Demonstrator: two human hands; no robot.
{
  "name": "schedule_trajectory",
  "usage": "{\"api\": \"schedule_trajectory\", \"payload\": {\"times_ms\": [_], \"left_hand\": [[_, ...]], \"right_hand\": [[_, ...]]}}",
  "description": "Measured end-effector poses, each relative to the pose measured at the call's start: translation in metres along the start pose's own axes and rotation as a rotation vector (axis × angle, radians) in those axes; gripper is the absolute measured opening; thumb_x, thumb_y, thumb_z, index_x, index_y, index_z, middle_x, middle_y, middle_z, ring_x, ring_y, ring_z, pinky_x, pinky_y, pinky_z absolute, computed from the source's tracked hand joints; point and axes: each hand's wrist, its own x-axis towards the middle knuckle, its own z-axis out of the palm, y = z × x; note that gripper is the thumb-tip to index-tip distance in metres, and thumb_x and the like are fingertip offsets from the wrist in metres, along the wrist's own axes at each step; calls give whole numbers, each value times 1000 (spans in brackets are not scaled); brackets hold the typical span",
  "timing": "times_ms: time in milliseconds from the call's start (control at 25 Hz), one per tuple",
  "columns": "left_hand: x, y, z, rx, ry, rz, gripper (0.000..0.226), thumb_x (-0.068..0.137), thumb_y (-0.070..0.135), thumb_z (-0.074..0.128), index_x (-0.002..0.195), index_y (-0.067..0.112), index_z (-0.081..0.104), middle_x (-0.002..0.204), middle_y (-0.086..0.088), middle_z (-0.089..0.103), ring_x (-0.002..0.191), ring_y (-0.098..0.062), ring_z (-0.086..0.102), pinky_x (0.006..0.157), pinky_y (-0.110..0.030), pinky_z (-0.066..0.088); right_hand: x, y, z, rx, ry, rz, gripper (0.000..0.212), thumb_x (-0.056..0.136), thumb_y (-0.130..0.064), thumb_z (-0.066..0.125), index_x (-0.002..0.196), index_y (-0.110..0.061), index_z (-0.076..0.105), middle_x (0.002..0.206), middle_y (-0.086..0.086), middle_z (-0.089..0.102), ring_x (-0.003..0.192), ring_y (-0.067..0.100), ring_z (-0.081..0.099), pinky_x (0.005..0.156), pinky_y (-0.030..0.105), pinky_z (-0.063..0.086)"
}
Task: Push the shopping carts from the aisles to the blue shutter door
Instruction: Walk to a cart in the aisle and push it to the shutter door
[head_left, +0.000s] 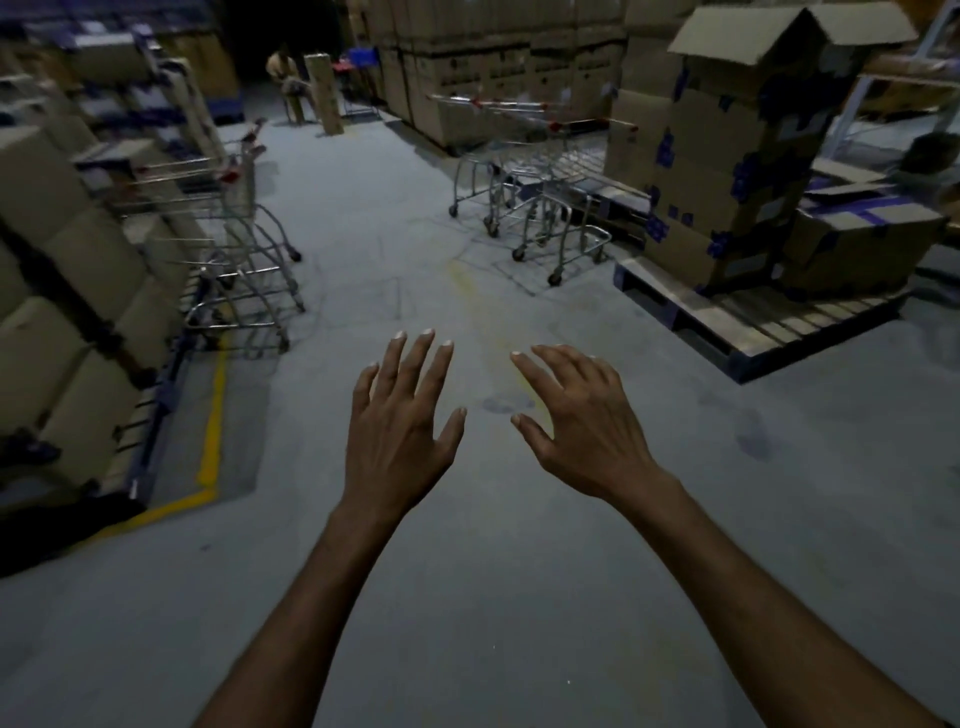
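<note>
Head view: left hand (400, 431) and right hand (582, 421) reach out, fingers spread (holding nothing). Shopping carts (535, 192) stand far ahead of them.

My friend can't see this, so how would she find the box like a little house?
Find the wooden pallet on the right, loaded with a tall stack of cardboard boxes. The top box is it: its flaps stand open like a roof, while those below are closed, with blue tape.
</note>
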Motion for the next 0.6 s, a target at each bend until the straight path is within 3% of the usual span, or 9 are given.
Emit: {"api": "schedule_trajectory", "payload": {"times_ms": [160,320,400,600], "left_hand": [[40,-33,24,16,-22,-114,73,98,47,56,160,22,28,166,-1,29,155,-23,22,116,-46,30],[74,-81,48,-117,-40,-292,62,97,51,58,152,30,40,146,6,53,130,-17,53,88,-40,52],[90,-114,60,-194,-61,-367,55,96,54,56,147,39,42,135,17,59,116,-8,61,77,-33,54],[140,-210,91,-248,-104,-471,44,94,64,51,134,46,49,114,24,66,92,2,65,74,-30,54]], "right_hand": [[77,6,34,107,-29,-27,73,95,-52,58,159,-27,30,156,4,45,142,26,41,114,47,37],[146,-4,73,243,-70,-31,69,96,-55,56,156,-31,32,151,-2,49,135,20,45,107,41,41],[179,-13,96,339,-112,-11,65,97,-57,56,154,-35,34,145,-7,53,130,16,48,102,38,45],[267,-43,155,461,-139,18,58,95,-66,54,146,-41,42,129,-17,59,115,6,56,91,33,50]]}}
